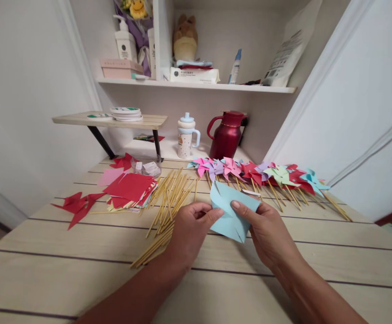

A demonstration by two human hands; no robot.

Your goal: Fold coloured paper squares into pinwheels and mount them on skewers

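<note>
While both hands worked above table, light blue paper square was held between them, clear of surface. Left hand pinched left edge; right hand pinched right corner, steadying folds. Wooden sticks lay just left, within reach; finished pinwheels were lined up behind.

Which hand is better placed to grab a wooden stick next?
Probably left: the left hand sits right beside the wooden sticks, while the right hand lies farther off, gripping the blue paper.

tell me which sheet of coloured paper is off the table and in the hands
The light blue folded paper square, pinched by the left hand and right hand. The red paper stack lies on the table.
</note>
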